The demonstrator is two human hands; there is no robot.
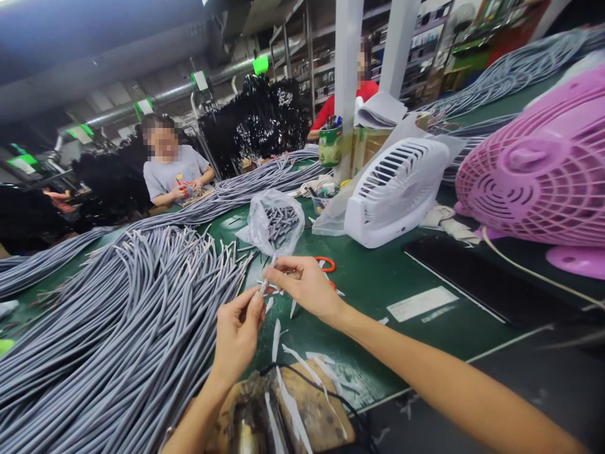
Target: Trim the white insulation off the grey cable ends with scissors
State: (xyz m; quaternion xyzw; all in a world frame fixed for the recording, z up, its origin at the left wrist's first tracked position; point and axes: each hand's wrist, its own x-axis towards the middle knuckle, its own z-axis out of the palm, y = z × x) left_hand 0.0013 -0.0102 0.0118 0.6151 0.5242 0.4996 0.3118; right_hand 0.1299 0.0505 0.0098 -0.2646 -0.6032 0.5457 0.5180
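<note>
Above the near part of the green table, my left hand (237,334) and my right hand (307,287) meet fingertip to fingertip. Between them is a small grey-white piece (263,287), pinched from below by the left thumb and fingers and from above by the right. Fingers cover much of it, so its kind is unclear. Just beyond the hands, a clear plastic bag (256,222) stands open with many short grey pieces (282,225) inside. Orange-handled scissors (327,262) lie partly hidden behind my right hand. A large bundle of grey cables (137,321) spreads beside my left hand.
White strips (290,403) lie over a worn brown block (326,413) at the near edge. On the right are a white fan (397,189), a pink fan (534,170), a black flat panel (482,280) and a white label (422,303). Co-workers (172,167) sit across the table (363,340).
</note>
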